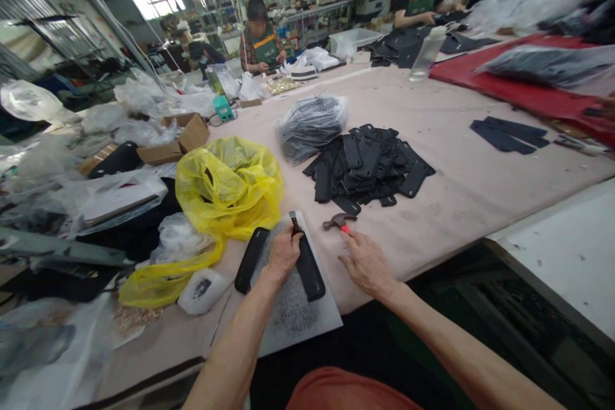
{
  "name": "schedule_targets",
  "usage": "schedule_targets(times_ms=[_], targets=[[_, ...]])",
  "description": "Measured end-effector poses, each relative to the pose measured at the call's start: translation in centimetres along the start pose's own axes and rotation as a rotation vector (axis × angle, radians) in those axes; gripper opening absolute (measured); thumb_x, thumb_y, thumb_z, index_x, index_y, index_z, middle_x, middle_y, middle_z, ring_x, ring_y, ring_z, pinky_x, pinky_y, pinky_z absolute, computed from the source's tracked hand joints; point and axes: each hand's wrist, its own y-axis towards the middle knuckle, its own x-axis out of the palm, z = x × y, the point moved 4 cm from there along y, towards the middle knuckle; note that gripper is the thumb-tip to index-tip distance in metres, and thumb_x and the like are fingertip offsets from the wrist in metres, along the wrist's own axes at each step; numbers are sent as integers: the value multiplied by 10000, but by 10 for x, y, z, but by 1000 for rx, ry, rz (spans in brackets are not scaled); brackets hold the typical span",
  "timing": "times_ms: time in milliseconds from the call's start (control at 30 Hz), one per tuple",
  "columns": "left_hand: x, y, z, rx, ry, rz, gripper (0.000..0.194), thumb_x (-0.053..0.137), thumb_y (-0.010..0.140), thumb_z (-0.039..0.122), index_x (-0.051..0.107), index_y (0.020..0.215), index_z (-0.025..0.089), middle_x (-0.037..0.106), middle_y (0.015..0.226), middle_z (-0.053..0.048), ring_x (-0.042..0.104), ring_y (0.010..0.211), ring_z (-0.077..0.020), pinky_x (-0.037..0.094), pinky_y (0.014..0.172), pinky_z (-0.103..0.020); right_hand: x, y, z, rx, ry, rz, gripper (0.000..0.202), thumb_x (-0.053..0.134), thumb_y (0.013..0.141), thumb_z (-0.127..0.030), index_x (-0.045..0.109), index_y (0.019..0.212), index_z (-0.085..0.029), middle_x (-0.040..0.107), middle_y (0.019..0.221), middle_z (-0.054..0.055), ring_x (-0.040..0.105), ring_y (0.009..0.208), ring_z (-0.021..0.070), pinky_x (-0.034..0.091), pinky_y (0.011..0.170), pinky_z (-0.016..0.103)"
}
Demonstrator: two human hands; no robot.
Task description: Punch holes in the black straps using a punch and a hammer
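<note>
My left hand is closed round a short metal punch, held at the top end of a black strip. That strip lies on a white board with a worn, speckled grey middle. Another black piece, perhaps a small stack, rests at the board's left edge. To the right of the board, my right hand grips the red handle of a claw hammer, its head low over the table. Beyond the hammer is a heap of black strips.
A yellow plastic bag sits left of the board, with a cardboard box and clear bags behind. A plastic-wrapped bundle stands beyond. Loose black strips and a bottle are right. Two people work across the table.
</note>
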Motion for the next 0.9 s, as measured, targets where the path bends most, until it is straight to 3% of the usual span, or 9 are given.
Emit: schedule_targets(times_ms=[100,200,300,433,733,900], targets=[[-3,-1,2,28,-82,-12,180,514,917,249,609,1059,194,710,978,-77,668,924,-218,505,828,-332,11,-3,-42,-229,90,-58,581,602,860,-384,460,1387,-186,408,1479,151,361,1322,347,265,1090,516],[-2,1,0,27,-153,-17,147,527,903,254,639,984,203,717,947,-50,664,890,-193,500,826,-309,31,-9,-60,-308,159,-163,676,621,836,-434,414,1438,-206,352,1535,134,282,1393,362,179,1124,601],[-2,7,-4,-54,-161,50,134,530,877,234,658,884,195,718,847,-35,656,801,-175,493,770,-279,43,-12,-60,-292,166,-173,732,617,838,-437,361,1476,-186,302,1565,133,244,1418,366,130,1136,629],[-9,17,-8,-184,-202,128,126,566,827,250,665,806,174,700,730,-20,635,695,-165,479,672,-257,45,-12,-57,-290,161,-169,736,624,832,-430,368,1476,-181,304,1565,133,225,1427,370,116,1137,642],[-23,10,-9,-130,-362,81,162,562,813,263,690,858,174,732,812,-25,660,763,-173,497,733,-267,48,-14,-59,-271,148,-148,746,627,829,-416,358,1483,-176,289,1573,124,237,1418,369,106,1134,656],[-32,4,-19,-216,-239,280,172,567,818,297,686,829,173,714,778,-32,641,752,-186,486,726,-283,47,-12,-58,-273,148,-155,750,628,832,-434,357,1484,-181,280,1577,119,235,1419,367,85,1138,654]])
